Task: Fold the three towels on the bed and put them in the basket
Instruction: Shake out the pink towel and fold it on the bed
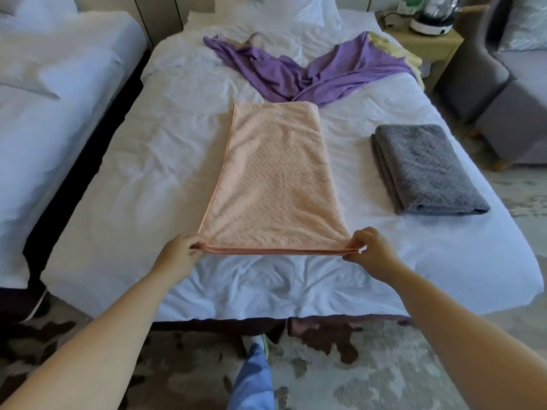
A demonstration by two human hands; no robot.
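A peach towel lies lengthwise on the white bed, folded into a long strip. My left hand pinches its near left corner and my right hand pinches its near right corner, with the doubled near edge stretched between them. A grey towel sits folded on the bed to the right. A purple towel lies crumpled and spread at the far end, beyond the peach one. No basket is in view.
A second bed stands to the left across a dark gap. A bedside table with a kettle and a grey armchair are at the right. A yellow cloth lies by the purple towel. Patterned carpet lies underfoot.
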